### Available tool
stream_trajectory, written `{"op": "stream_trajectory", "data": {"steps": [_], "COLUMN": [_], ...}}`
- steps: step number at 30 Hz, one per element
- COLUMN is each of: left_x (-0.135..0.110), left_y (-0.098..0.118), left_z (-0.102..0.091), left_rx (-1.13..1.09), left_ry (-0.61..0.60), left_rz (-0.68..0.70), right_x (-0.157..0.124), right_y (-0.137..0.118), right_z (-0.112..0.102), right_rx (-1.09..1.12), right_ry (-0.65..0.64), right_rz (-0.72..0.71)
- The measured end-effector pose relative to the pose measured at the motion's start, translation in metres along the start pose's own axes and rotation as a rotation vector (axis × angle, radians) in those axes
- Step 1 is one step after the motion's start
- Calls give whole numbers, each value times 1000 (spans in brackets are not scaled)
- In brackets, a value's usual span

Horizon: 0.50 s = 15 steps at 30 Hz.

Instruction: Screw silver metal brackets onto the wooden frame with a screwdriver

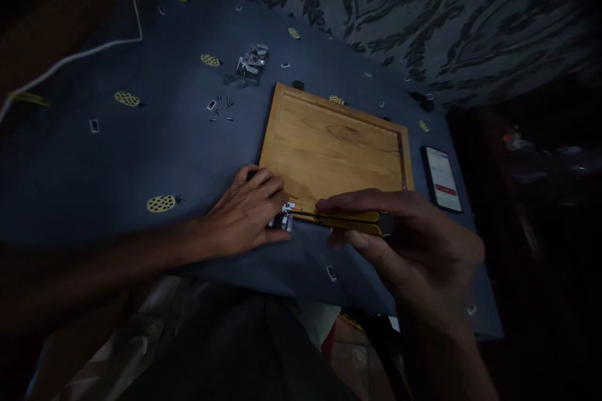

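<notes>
A wooden panel point(336, 144) with a raised rim lies flat on the table. At its near left corner my left hand point(251, 210) curls over the edge, fingers bent around a metal hinge point(286, 219). Part of that hinge is hidden under the hand. My right hand point(409, 238) grips a screwdriver point(352, 223) by its yellow and black handle. The dark shaft points left and its tip is at the hinge; whether it sits in a screw head is too small to tell.
Several loose screws point(219, 112) lie left of the panel, near a clear bag of metal hinges point(251, 62). A phone point(442, 178) rests at the right on the blue tablecloth point(188, 144). A white cable point(101, 47) runs across the far left. The patterned wall point(376, 6) stands behind.
</notes>
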<state>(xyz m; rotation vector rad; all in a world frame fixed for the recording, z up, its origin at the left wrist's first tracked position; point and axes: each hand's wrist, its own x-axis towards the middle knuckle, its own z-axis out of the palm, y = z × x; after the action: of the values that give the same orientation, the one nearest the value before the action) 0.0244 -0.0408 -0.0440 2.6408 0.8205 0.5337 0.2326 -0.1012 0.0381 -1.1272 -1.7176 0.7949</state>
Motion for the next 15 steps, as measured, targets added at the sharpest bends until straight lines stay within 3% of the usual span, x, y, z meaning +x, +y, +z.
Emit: {"op": "stream_trajectory", "data": {"steps": [8,15], "left_x": [0,0], "left_y": [0,-1], "left_z": [1,1], "left_rx": [-6,1], "left_ry": [17,17], "left_rz": [3,10], "right_x": [-8,2], "right_y": [-2,0], "right_z": [-7,9], "right_rx": [-58,-10], "right_ry": [-129,6], "right_rz": [-39,-81]}}
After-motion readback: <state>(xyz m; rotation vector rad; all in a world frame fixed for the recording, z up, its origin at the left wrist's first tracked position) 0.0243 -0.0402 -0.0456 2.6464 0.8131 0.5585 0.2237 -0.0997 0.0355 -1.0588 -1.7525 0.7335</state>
